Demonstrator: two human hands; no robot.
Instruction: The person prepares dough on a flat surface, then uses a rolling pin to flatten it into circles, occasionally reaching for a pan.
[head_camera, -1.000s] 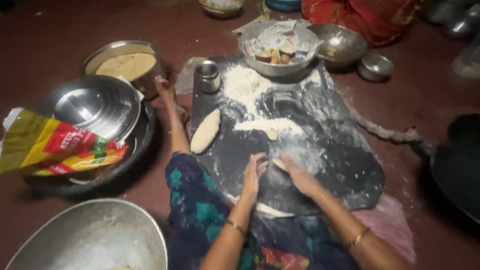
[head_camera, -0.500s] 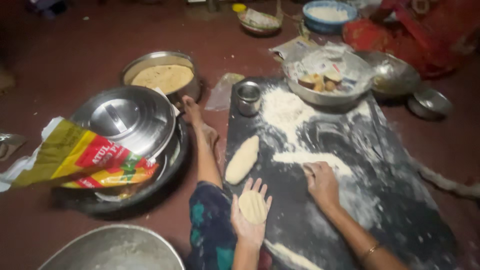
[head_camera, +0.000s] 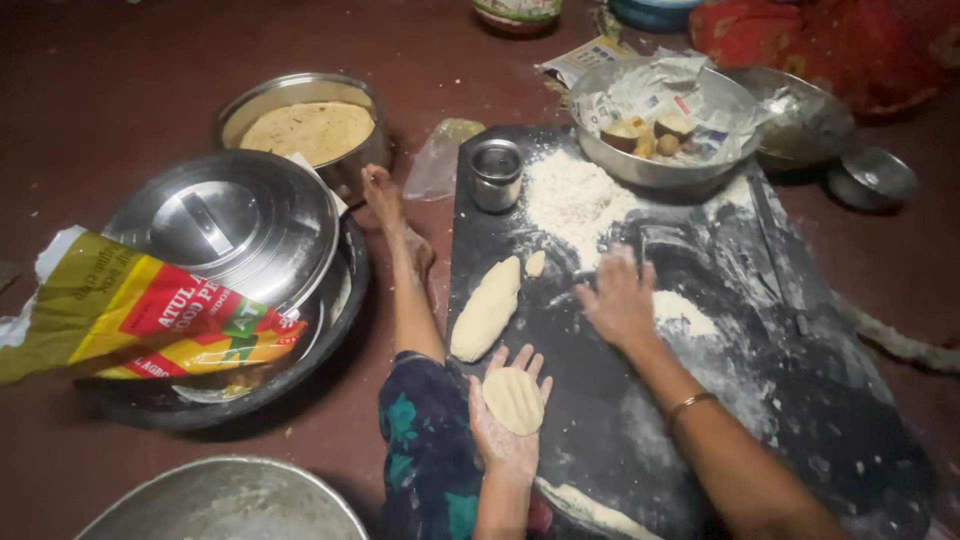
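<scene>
A dough disc, round and flattened, lies on the upturned palm of the left hand at lower centre of the frame; the fingers are spread open, not curled around it. The right hand rests palm down, fingers spread flat, on the dark board at centre, touching the floured surface just beside a small flour patch. A larger flour heap sits in the upper part of the board, near a small steel cup. A long dough log lies on the board's left edge, with a small dough bit just above it. A bare foot stretches up beside the board. At left, a domed steel lid sits in a wide pan, with a yellow and red bag draped over it. Above it a pot holds flatbreads. At upper right, a steel bowl lined with paper holds small round pieces.
</scene>
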